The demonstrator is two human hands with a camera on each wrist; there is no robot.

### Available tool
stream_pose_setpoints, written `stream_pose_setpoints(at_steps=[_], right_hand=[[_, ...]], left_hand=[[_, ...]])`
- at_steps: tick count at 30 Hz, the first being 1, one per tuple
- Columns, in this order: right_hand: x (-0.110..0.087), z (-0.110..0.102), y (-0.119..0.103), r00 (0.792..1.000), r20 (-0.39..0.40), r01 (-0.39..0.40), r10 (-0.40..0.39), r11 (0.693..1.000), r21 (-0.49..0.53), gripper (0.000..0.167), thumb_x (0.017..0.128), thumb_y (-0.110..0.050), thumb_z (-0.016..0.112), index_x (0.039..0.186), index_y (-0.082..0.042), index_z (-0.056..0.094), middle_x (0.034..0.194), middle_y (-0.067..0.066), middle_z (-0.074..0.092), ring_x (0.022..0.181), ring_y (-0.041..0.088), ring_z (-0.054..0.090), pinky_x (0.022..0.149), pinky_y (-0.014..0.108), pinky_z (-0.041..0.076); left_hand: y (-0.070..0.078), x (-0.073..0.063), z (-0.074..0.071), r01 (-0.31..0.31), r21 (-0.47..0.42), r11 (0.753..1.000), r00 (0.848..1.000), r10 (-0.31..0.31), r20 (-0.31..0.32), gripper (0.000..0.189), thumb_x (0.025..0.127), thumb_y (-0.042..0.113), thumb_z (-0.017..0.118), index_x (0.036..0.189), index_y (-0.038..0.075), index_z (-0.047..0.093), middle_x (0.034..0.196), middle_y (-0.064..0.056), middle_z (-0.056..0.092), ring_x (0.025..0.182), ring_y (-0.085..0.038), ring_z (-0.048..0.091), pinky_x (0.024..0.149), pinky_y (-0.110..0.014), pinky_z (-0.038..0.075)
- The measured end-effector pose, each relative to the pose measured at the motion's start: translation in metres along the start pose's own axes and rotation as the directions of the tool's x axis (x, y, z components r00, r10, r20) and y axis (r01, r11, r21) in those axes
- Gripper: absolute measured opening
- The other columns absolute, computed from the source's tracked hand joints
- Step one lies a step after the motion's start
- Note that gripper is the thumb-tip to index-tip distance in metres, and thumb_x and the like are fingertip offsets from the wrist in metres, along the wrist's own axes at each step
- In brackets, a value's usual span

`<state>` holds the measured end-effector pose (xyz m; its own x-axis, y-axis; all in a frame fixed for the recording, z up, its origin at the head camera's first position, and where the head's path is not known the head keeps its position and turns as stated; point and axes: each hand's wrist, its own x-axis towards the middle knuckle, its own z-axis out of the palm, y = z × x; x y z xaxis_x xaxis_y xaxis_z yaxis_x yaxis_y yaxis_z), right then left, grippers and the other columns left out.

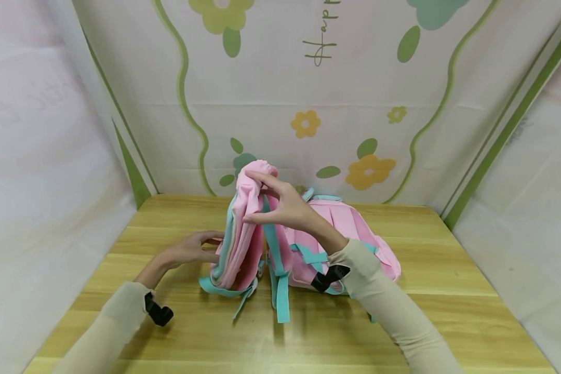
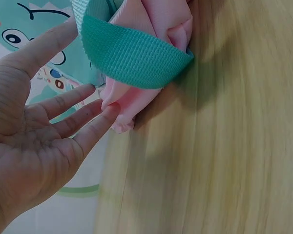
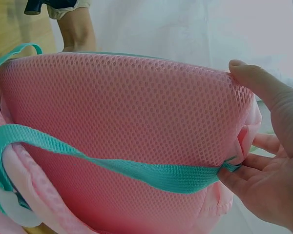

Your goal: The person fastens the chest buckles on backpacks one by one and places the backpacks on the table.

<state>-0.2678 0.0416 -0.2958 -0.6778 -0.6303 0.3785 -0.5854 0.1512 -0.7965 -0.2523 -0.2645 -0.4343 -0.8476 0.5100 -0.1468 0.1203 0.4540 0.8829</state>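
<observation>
A small pink backpack (image 1: 246,236) with turquoise straps stands on edge at the middle of the table. My right hand (image 1: 287,206) grips its upper end, thumb on one edge and fingers round the other. In the right wrist view its pink mesh back (image 3: 117,102) shows, with a turquoise strap (image 3: 171,178) running to my fingertips. My left hand (image 1: 189,250) is low at the bag's left side. Its fingers are fairly straight and touch the pink fabric (image 2: 132,100) beside a turquoise webbing band (image 2: 129,53). The bag's turquoise front (image 2: 34,29) carries a cartoon face.
A second pink backpack (image 1: 338,221) with turquoise straps lies just right of the first. Loose strap ends (image 1: 282,298) hang onto the wooden table (image 1: 205,332). Flower-printed cloth walls (image 1: 262,98) enclose the back and sides.
</observation>
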Motion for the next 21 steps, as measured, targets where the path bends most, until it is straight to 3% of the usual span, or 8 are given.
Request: stream_pose_setpoints(at_steps=[4, 10, 17, 21], right_hand=[[0.004, -0.001, -0.002, 1.0, 0.002, -0.009, 0.009, 1.0, -0.014, 0.091, 0.077, -0.015, 0.09, 0.155, -0.017, 0.044, 0.155, 0.001, 0.049, 0.132, 0.016, 0.053, 0.114, 0.03, 0.044], [0.01, 0.001, -0.008, 1.0, 0.008, -0.016, 0.016, 0.999, -0.028, 0.089, 0.078, -0.018, 0.09, 0.154, -0.019, 0.045, 0.154, 0.001, 0.049, 0.131, 0.017, 0.056, 0.111, 0.033, 0.048], [0.017, 0.003, -0.012, 1.0, 0.007, -0.012, 0.012, 0.999, -0.051, 0.086, 0.076, -0.02, 0.091, 0.152, -0.02, 0.049, 0.152, 0.002, 0.052, 0.128, 0.016, 0.058, 0.108, 0.032, 0.05], [0.02, 0.004, -0.013, 1.0, 0.024, 0.005, -0.004, 0.999, -0.052, 0.084, 0.077, -0.019, 0.09, 0.151, -0.018, 0.05, 0.152, 0.002, 0.051, 0.13, 0.016, 0.056, 0.11, 0.03, 0.048]], left_hand=[[0.001, 0.004, 0.003, -0.001, -0.02, 1.0, 1.0, 0.001, 0.004, 0.071, 0.091, 0.026, 0.078, 0.152, 0.007, 0.045, 0.154, -0.022, 0.044, 0.141, -0.045, 0.042, 0.108, -0.052, 0.048], [0.001, 0.008, 0.008, -0.049, -0.026, 0.998, 0.999, 0.049, 0.019, 0.063, 0.095, 0.023, 0.073, 0.149, 0.004, 0.047, 0.151, -0.021, 0.048, 0.139, -0.044, 0.045, 0.11, -0.051, 0.046], [0.002, 0.015, 0.015, -0.081, -0.053, 0.995, 0.996, 0.083, 0.026, 0.048, 0.097, 0.021, 0.07, 0.142, 0.012, 0.056, 0.147, -0.014, 0.054, 0.137, -0.038, 0.046, 0.107, -0.045, 0.045], [0.002, 0.015, 0.017, -0.092, -0.051, 0.994, 0.995, 0.094, 0.02, 0.045, 0.096, 0.018, 0.069, 0.139, 0.01, 0.057, 0.143, -0.015, 0.057, 0.136, -0.037, 0.048, 0.104, -0.041, 0.046]])
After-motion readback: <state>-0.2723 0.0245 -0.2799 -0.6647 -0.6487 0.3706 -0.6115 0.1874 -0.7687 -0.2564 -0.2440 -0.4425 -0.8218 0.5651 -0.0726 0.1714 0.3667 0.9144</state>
